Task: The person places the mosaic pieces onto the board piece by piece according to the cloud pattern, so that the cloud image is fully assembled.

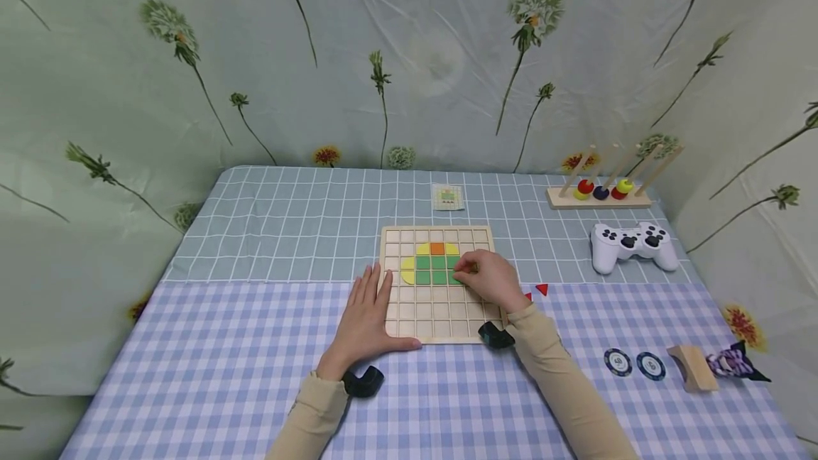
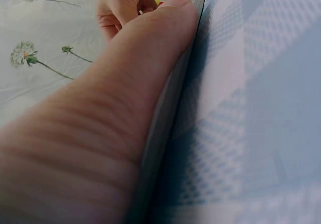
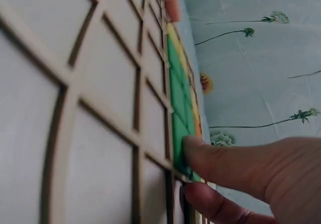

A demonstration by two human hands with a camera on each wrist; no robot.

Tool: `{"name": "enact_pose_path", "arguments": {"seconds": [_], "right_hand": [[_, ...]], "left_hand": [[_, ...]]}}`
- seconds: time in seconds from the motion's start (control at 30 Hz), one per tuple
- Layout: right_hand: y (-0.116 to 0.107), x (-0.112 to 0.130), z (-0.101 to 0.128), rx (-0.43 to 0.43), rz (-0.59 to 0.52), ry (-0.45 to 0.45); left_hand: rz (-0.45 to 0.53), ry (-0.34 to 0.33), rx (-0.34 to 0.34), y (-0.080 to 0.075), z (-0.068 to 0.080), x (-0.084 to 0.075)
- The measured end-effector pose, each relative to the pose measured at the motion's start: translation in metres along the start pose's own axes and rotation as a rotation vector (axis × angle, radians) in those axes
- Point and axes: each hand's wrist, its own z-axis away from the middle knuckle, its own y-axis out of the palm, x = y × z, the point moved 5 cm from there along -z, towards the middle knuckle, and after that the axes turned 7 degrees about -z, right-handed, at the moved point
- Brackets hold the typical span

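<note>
A wooden grid board (image 1: 409,318) lies on the checked tablecloth, with green tiles (image 1: 431,270), an orange tile (image 1: 437,248) and yellow curved pieces (image 1: 407,270) set in its upper middle. My right hand (image 1: 469,268) rests on the board and its curled fingers (image 3: 220,166) pinch a green tile (image 3: 185,153) at the right end of the green patch. My left hand (image 1: 367,311) lies flat on the cloth with straight fingers, its side against the board's left edge (image 2: 165,133). In the left wrist view that hand (image 2: 100,133) fills the frame, and the right hand (image 2: 120,5) shows beyond it.
Two red triangles (image 1: 542,289) lie right of the board. A small pattern card (image 1: 447,197) sits behind it. At the right are a white game controller (image 1: 631,245), a wooden ring stacker (image 1: 601,190), two poker chips (image 1: 618,362), a wooden block (image 1: 693,368) and a purple toy (image 1: 731,362).
</note>
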Motion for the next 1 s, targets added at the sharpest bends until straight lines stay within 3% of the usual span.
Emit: {"name": "enact_pose_path", "arguments": {"seconds": [0.2,0.4,0.57,0.77,1.0], "right_hand": [[-0.001,0.0,0.002,-0.03,0.03,-0.001],[-0.007,-0.008,0.011,-0.006,-0.064,-0.007],[-0.025,-0.025,0.024,-0.051,-0.142,0.052],[-0.054,-0.051,0.044,-0.066,-0.087,0.127],[-0.075,-0.075,0.065,-0.061,-0.041,0.227]], "left_hand": [[0.001,0.001,-0.002,0.0,0.0,0.0],[0.001,0.002,-0.007,-0.001,0.0,0.0],[0.007,0.004,-0.012,-0.001,0.001,0.0],[0.005,0.012,-0.021,-0.001,0.002,0.001],[-0.004,0.001,0.016,0.001,-0.001,0.001]]}}
